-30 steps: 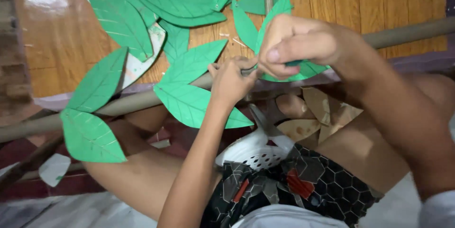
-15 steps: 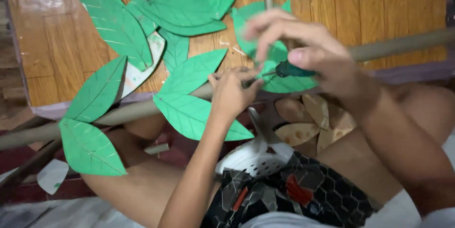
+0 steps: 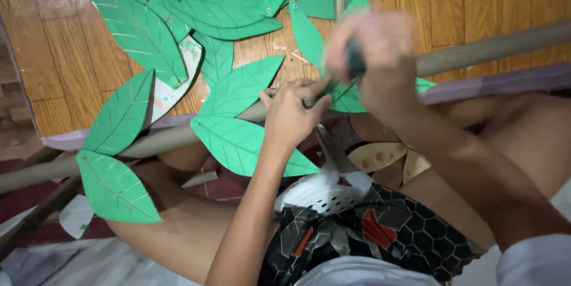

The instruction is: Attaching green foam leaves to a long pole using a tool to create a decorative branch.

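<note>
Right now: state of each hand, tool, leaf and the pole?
left hand: pinching a leaf against the pole
right hand: blurred, closed around dark tool handle
green paper leaves: flat, fixed along pole
pole: lying slantwise across the lap
brown leaf cutouts: loose, unpainted

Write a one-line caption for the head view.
Left hand steadies a green paper leaf on a long pole while the blurred right hand grips a dark-handled tool.

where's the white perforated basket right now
In the head view the white perforated basket sits low and centre, on the person's lap just below the left hand, beside the brown leaf cutouts and above the patterned shorts.
</note>
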